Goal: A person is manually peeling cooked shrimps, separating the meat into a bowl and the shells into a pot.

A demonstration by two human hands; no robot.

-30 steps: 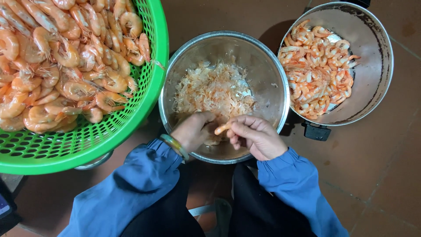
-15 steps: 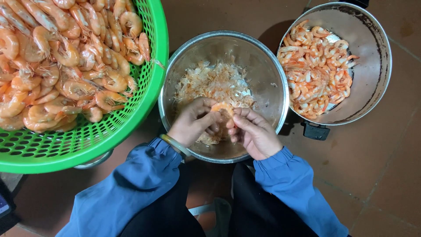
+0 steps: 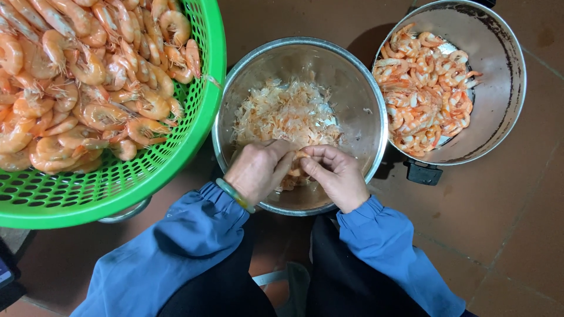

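Note:
My left hand (image 3: 257, 171) and my right hand (image 3: 336, 175) meet over the near side of a round steel bowl (image 3: 364, 105). Between their fingertips they pinch one orange shrimp (image 3: 298, 157), mostly hidden by the fingers. The bowl holds a heap of pale shrimp shells (image 3: 288, 111). A green band sits on my left wrist. Both sleeves are blue.
A green plastic basket (image 3: 176, 152) at the left is full of whole cooked shrimp (image 3: 82, 82). A steel pot (image 3: 505, 100) with a black handle at the right holds peeled shrimp (image 3: 423, 88). All stand on a reddish tile floor (image 3: 505, 235).
The hands came together over the bowl, lifted the shrimp briefly, then lowered a little toward the near rim, still working the shrimp between the fingers.

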